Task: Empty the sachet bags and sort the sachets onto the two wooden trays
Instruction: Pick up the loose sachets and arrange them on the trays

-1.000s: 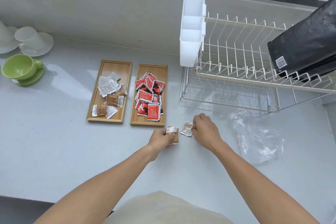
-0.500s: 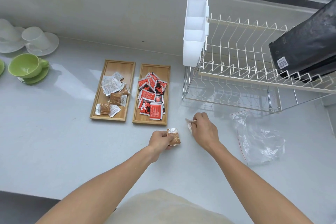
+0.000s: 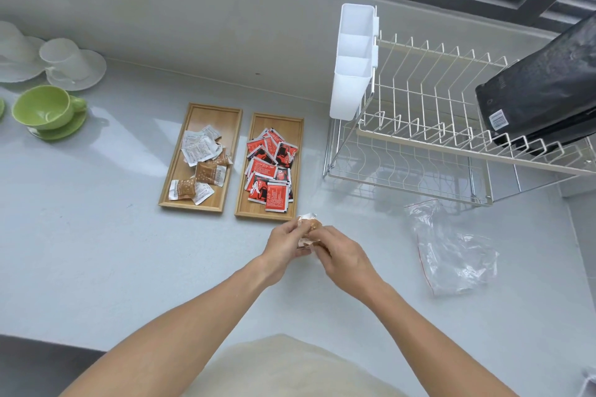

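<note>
Two wooden trays lie side by side on the grey counter. The left tray (image 3: 213,113) holds several brown and white sachets (image 3: 201,167). The right tray (image 3: 274,121) holds several red sachets (image 3: 271,171). Just in front of the right tray my left hand (image 3: 285,243) and my right hand (image 3: 338,251) meet, fingers closed together on brown and white sachets (image 3: 309,224); most of those sachets are hidden between the fingers. An emptied clear plastic bag (image 3: 451,251) with a red zip line lies crumpled to the right.
A white wire dish rack (image 3: 435,126) with a white cutlery holder (image 3: 353,64) stands at the back right, a black pouch (image 3: 545,90) resting on it. A green cup and saucer (image 3: 48,109) and white cups on saucers (image 3: 64,61) sit far left. A wall runs behind.
My right hand lifted its white sachet off the counter and moved left. My left hand raised its brown sachet, and both hands now meet with the sachets held together.
</note>
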